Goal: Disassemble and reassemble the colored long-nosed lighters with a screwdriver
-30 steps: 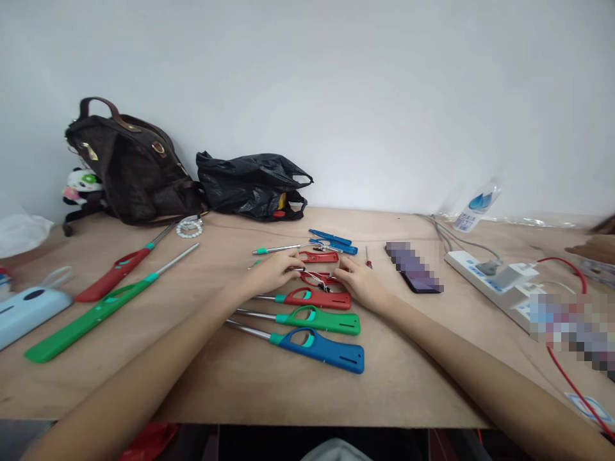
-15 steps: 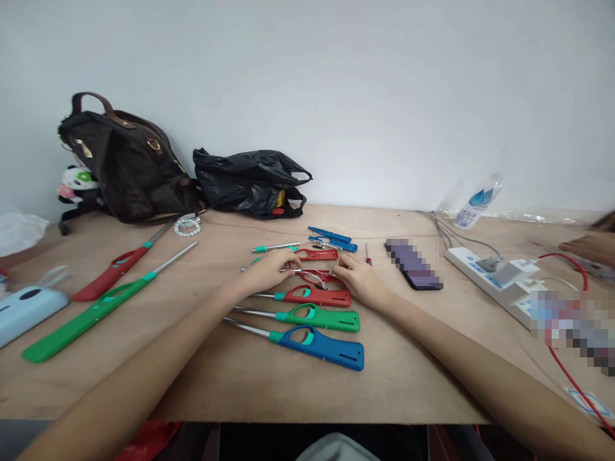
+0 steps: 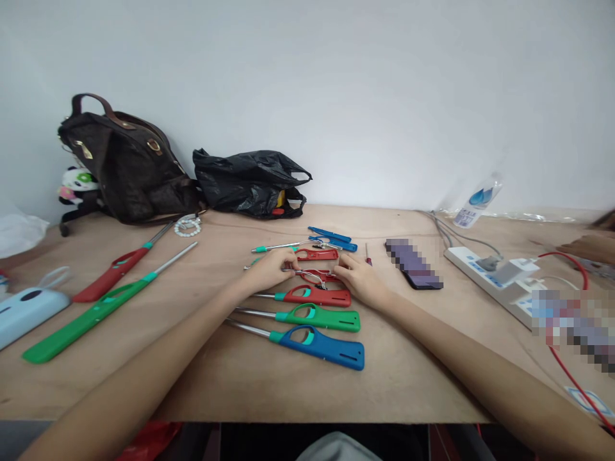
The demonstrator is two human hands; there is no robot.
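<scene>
Between my hands lies an opened red gas lighter (image 3: 323, 276), its thin wires showing in loops. My left hand (image 3: 273, 269) is closed at the lighter's left part, the fingertips pinching a thin wire (image 3: 302, 272). At the other end, my right hand (image 3: 358, 275) has its fingers pressed together on the red casing; the exact grip is partly hidden. Just behind is another red lighter (image 3: 317, 255), and farther back a blue lighter (image 3: 336, 241) lies in separated parts with its metal tube. Nearer me are whole lighters: red (image 3: 327, 296), green (image 3: 331, 318) and blue (image 3: 331, 351).
Left are a red lighter (image 3: 113, 274), a green lighter (image 3: 86, 322), a bracelet (image 3: 187, 225) and a light-blue device (image 3: 33, 314). A backpack (image 3: 129, 166) and black plastic bag (image 3: 245, 182) stand behind. Right are a screwdriver (image 3: 368, 257), phone (image 3: 414, 266), power strip (image 3: 485, 278) and another person's hand (image 3: 589, 248).
The fingers of my left hand have shifted slightly; the metal piece seen at their tips before is now less visible, with wire there. My right hand stays almost still.
</scene>
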